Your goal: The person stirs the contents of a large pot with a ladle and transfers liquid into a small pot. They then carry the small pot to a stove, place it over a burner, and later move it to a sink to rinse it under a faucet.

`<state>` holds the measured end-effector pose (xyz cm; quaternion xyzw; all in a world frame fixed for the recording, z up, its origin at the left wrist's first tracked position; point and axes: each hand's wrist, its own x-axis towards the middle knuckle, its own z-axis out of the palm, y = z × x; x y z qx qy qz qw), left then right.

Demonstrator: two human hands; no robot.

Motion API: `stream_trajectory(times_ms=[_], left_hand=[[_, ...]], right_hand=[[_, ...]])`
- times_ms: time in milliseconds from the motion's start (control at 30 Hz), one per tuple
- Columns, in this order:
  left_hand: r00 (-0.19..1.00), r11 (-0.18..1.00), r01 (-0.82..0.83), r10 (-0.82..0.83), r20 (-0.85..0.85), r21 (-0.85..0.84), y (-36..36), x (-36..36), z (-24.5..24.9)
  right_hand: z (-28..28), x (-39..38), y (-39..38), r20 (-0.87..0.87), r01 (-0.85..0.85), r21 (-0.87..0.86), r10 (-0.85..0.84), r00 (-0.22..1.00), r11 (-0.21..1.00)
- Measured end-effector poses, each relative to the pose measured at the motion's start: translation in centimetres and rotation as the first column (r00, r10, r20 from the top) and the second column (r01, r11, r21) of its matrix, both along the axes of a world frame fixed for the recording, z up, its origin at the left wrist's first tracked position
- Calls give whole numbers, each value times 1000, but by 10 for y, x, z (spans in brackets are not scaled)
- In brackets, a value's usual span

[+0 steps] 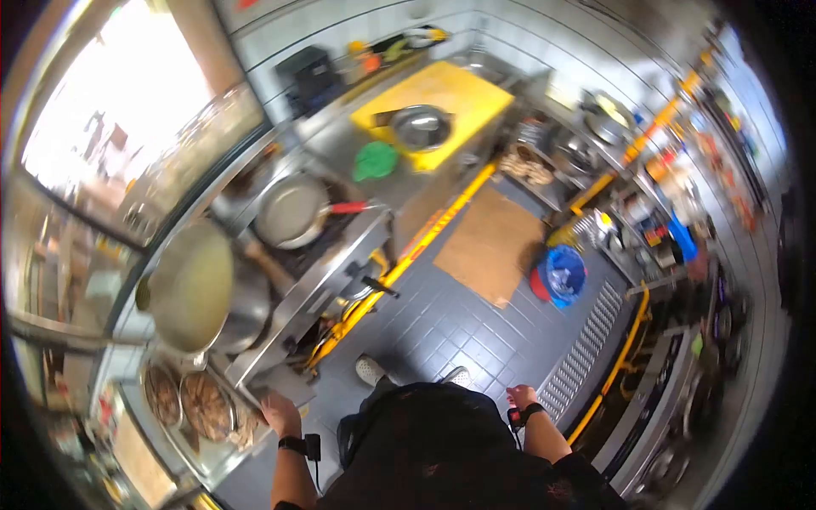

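Observation:
My left hand [280,414] is at the edge of the steel counter, its fingers stretched toward the rim and holding nothing that I can see. Close beside it, oval trays of brown food [206,405] sit in a steel well. My right hand [520,397] hangs out to my other side above the floor, fingers loosely curled in, with nothing visible in them. Both wrists carry a dark band with a small device. A large steel pot [194,286] of pale yellowish liquid and a frying pan [291,212] with a red handle stand on the stove ahead of my left hand.
Farther along the counter lie a yellow cutting board [478,92], a metal bowl [421,127] and a green round item [375,161]. Cardboard [493,246] covers part of the tiled floor. A blue-lined bin [563,276] stands beyond it. Loaded shelves [650,225] and ovens flank the right.

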<state>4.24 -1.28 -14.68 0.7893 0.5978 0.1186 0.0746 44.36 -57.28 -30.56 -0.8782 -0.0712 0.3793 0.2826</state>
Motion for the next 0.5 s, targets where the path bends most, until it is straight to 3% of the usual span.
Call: stream_trajectory(times_ms=[67, 133, 167, 200, 267, 333, 500], left_hand=[[969, 973, 225, -218, 112, -53, -5, 50, 22], [928, 922, 340, -298, 223, -185, -16, 120, 42], [837, 887, 453, -386, 389, -95, -34, 158, 53], [728, 806, 592, -531, 434, -6, -50, 194, 62], [626, 674, 736, -641, 444, -65, -82, 264, 65], [567, 536, 813, -645, 512, -225, -131, 333, 69], [137, 19, 973, -853, 504, -232, -284, 473, 114]], right_hand=[[24, -17, -18, -197, 290, -201, -329, 924, 936], [17, -34, -57, -179, 403, -165, -429, 885, 900], [3, -40, -77, -174, 392, -195, -425, 888, 899], [-2, -48, -98, -168, 387, -229, -427, 888, 893], [13, -58, -124, -148, 448, -307, -507, 849, 840], [24, -64, -145, -96, 488, -338, -545, 833, 805], [34, -87, -174, 12, 807, -219, -825, 565, 549]])
